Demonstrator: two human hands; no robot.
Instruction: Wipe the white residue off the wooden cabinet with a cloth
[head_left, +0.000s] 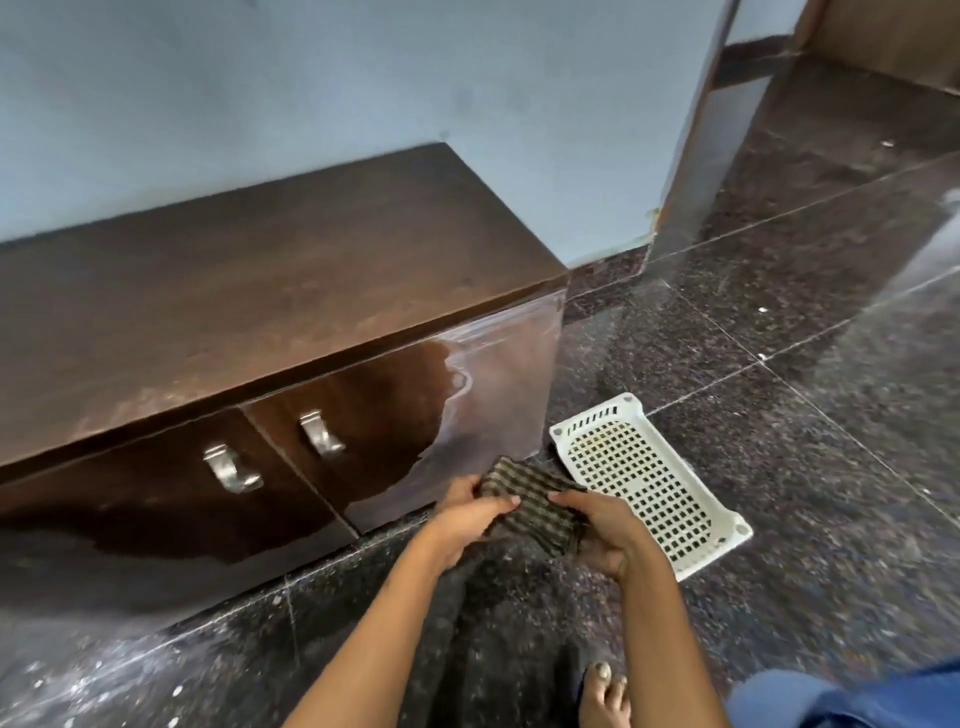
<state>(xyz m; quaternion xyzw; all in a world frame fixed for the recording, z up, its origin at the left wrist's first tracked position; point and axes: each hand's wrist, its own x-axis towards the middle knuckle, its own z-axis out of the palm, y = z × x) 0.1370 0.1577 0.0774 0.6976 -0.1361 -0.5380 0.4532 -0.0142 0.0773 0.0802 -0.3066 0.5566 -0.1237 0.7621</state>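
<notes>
A low dark wooden cabinet (270, 291) stands against the pale blue wall. White residue (498, 379) covers the right part of its front door, and a fainter haze lies on the top. In front of the cabinet's lower right corner, both hands hold a folded dark checked cloth (530, 506) just above the floor. My left hand (467, 512) grips its left side with the thumb on top. My right hand (605, 530) grips its right side with curled fingers.
A white perforated plastic tray (691, 564) lies on the dark granite floor right of my hands. Two metal handles (319, 436) stick out from the cabinet doors. My bare foot (605, 693) is at the bottom. White dust speckles the floor at lower left.
</notes>
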